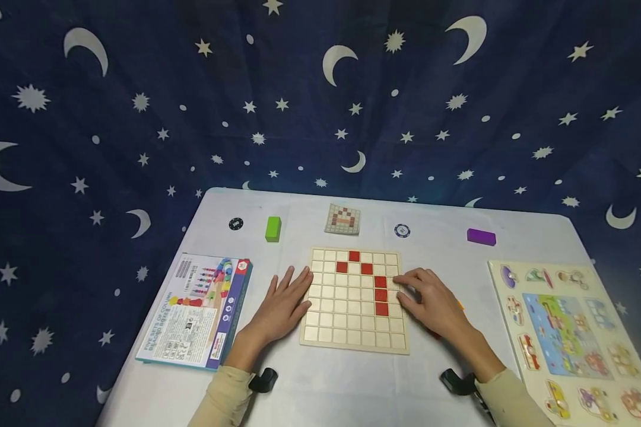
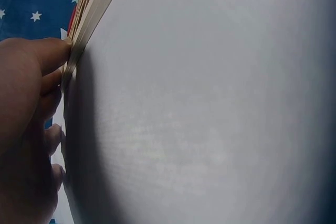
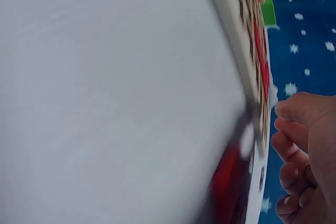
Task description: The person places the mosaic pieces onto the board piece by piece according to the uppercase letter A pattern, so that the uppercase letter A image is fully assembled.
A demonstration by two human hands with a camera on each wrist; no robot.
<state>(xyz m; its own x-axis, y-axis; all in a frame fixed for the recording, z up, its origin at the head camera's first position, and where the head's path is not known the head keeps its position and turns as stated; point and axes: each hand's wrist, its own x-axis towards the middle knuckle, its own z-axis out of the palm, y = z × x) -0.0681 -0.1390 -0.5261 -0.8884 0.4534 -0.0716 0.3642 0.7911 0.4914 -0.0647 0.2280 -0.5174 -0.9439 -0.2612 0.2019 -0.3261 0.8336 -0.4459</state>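
A light wooden grid board (image 1: pixel 339 338) lies on the white table. Several red square tiles (image 1: pixel 381 295) sit in its cells, stepping up to the top row and running down the right side. My left hand (image 1: pixel 280 308) lies with fingers spread along the board's left edge, fingertips and thumb at the rim. At the right edge is my right hand (image 1: pixel 432 299), its index finger and thumb apart and the other fingers loosely bent, with nothing visible between them. Beyond the board lies a small pattern card (image 1: pixel 343 219) showing red squares on a grid.
A boxed set (image 1: pixel 192 314) lies at the left, a picture puzzle board (image 1: pixel 566 332) at the right. Along the back are a green block (image 1: pixel 273 229), a purple block (image 1: pixel 481 237), a black chip (image 1: pixel 236 223) and a blue-white chip (image 1: pixel 402 230). Something red (image 3: pixel 226 182) lies beneath my right hand.
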